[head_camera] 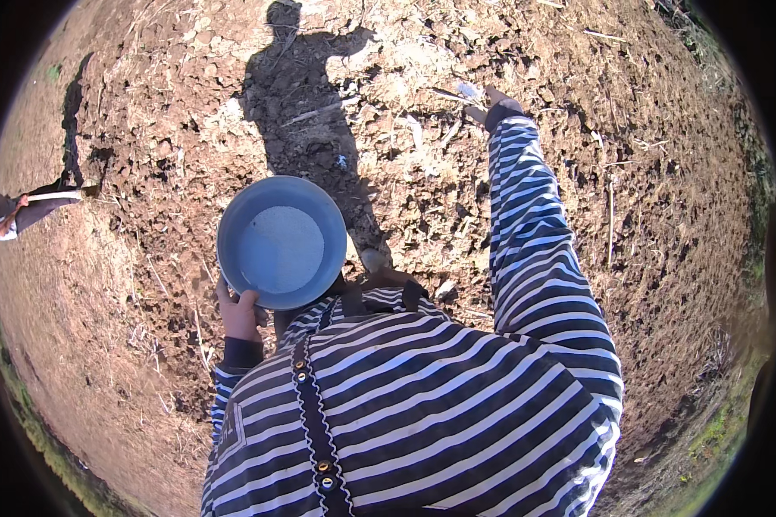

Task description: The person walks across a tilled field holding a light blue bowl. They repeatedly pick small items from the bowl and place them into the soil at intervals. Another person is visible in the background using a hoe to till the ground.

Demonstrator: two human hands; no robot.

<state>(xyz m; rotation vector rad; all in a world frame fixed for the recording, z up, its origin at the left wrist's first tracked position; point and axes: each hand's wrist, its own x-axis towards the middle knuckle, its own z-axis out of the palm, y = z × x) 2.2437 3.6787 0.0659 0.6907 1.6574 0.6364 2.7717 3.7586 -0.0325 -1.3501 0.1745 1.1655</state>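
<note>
My left hand (240, 315) grips the near rim of a round blue-grey basin (227, 213), thumb over the edge. Fine whitish granules (283, 249) cover the basin's bottom. My right arm, in a striped sleeve, reaches far out to the upper right. At its end, my right hand (493, 103) is above the soil with its fingers apart. A small whitish patch (469, 90) shows just beyond the fingers; whether it is in the air or on the ground I cannot tell.
Rough brown soil (414, 213) with clods and dry stalks lies all around. At the far left a person (6, 213) holds a long-handled tool (55, 195). A pale stone (446, 289) lies near my feet. Green growth (718, 433) edges the ground at the lower right.
</note>
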